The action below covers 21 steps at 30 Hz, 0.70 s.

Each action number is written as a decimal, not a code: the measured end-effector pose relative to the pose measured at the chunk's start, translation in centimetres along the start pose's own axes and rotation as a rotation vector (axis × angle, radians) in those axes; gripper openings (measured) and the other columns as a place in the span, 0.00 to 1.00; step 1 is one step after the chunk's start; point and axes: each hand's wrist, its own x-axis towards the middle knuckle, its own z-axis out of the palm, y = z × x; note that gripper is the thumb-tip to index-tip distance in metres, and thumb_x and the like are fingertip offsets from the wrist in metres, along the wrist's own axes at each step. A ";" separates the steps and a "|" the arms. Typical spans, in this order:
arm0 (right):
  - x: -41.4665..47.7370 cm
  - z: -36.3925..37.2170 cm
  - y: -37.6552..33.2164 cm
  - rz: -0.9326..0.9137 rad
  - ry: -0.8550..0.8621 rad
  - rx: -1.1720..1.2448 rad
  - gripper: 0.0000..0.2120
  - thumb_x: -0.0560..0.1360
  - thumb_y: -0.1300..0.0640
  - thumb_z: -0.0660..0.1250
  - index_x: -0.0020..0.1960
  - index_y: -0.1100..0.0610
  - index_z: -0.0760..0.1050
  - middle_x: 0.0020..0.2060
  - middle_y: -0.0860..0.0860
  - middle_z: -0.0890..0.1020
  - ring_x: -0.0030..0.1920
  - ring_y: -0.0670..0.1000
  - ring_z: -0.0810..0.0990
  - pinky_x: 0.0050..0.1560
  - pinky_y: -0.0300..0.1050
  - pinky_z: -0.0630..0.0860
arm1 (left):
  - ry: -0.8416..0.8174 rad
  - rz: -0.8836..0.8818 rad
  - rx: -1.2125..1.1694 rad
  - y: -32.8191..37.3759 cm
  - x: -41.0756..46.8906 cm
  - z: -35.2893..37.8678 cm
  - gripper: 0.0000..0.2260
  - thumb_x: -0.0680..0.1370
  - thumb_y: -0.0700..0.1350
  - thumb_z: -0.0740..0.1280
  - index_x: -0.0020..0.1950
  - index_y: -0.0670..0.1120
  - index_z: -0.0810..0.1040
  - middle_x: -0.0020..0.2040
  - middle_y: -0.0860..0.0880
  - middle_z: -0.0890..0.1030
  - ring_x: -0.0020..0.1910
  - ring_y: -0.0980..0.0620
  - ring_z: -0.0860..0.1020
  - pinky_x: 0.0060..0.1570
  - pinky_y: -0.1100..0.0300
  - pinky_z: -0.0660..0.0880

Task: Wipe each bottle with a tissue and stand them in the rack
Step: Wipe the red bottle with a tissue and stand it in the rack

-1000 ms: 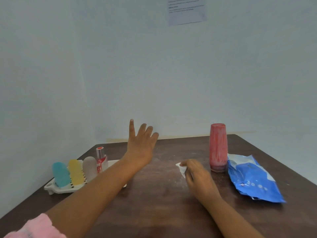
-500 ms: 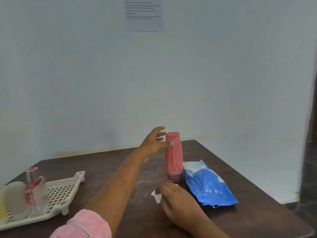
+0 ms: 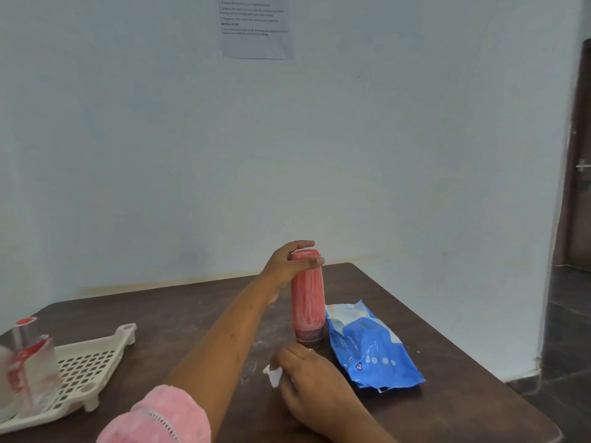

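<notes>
Head view. Standing upright on the table [image 3: 192, 314], just beside the blue tissue pack [image 3: 371, 346]: red bottle [image 3: 307, 302]. Gripped near its top by the left hand [image 3: 287, 266], thumb and fingers curled round, probably to steady it for wiping. Pinched in the curled right hand [image 3: 313, 378], resting near the bottle's foot: white tissue [image 3: 273, 375], kept ready. Well apart at left: rack [image 3: 92, 359], holding a blurred clear bottle [image 3: 25, 362].

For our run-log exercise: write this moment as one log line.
left hand: grips red bottle near top | right hand: holds tissue | red bottle: standing on table, outside rack
</notes>
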 end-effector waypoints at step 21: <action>0.4 -0.8 0.1 0.074 -0.044 0.043 0.08 0.74 0.56 0.59 0.53 0.53 0.73 0.52 0.48 0.76 0.50 0.46 0.75 0.49 0.38 0.71 | -0.105 -0.010 -0.260 0.5 2.5 0.9 0.28 0.72 0.65 0.56 0.34 0.41 0.77 0.30 0.47 0.79 0.32 0.50 0.80 0.39 0.59 0.76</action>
